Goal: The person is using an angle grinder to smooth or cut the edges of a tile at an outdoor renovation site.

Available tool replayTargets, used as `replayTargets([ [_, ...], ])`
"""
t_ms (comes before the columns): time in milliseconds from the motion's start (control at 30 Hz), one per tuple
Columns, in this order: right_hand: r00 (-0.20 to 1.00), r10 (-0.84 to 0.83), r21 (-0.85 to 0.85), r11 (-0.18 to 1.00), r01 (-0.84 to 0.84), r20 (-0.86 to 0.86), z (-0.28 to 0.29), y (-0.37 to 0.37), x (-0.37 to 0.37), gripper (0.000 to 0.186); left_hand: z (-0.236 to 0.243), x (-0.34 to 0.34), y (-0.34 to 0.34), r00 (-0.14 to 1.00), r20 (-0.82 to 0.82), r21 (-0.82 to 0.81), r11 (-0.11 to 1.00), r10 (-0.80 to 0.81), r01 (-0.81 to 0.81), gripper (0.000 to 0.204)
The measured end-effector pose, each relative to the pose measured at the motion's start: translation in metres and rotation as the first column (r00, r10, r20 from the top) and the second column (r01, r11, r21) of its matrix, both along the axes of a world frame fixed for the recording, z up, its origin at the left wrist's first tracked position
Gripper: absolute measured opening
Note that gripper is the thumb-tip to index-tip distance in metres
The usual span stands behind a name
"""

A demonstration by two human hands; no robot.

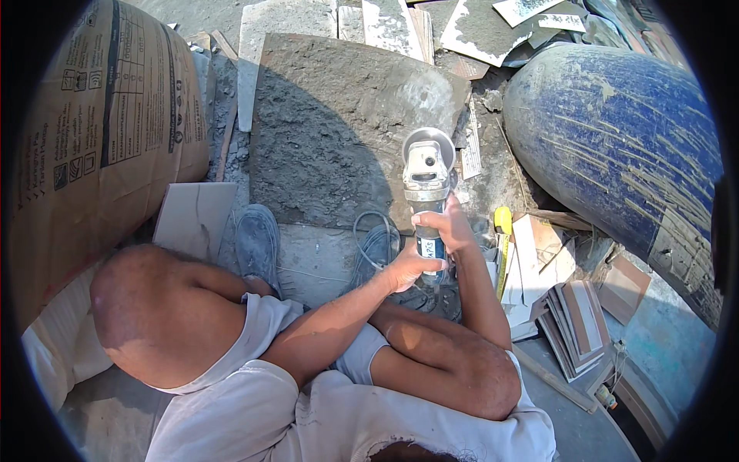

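Note:
Both my hands hold an angle grinder (428, 185) with a grey body and a round metal guard at its far end. My left hand (409, 268) is closed round the rear of its handle. Further forward, my right hand (449, 227) wraps the grinder's body from the right side. The guard end hangs over the right edge of a rough, cement-crusted board (323, 146). Whether the disc is spinning cannot be made out. A pale cord (356, 235) loops beside my left hand, near my shoe.
A large printed paper sack (115, 115) stands at left, with a marbled tile (194, 219) against it. A scuffed blue barrel (608, 138) lies at right. Nearer me are a yellow tape measure (503, 221) and stacked tile pieces (573, 327). Cement-smeared tiles (493, 31) lie at the far side.

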State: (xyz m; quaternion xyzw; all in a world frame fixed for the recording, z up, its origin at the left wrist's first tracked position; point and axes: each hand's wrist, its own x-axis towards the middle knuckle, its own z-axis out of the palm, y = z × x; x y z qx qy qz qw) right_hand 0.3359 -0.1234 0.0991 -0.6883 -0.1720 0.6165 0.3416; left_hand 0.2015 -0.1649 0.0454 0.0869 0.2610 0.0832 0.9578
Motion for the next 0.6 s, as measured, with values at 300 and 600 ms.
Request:
replayTargets([
  [300,0.998,-0.068,-0.001,0.998,0.069,0.008,-0.025,0.008,-0.004,0.050,-0.005,0.014,-0.010,0.886,-0.388,0.384,0.918,0.253,-0.094,0.053],
  [600,0.997,0.026,-0.174,0.985,-0.013,0.072,-0.021,0.014,0.008,0.049,0.003,0.020,-0.007,0.910,-0.357,0.269,0.956,0.208,-0.113,0.044],
])
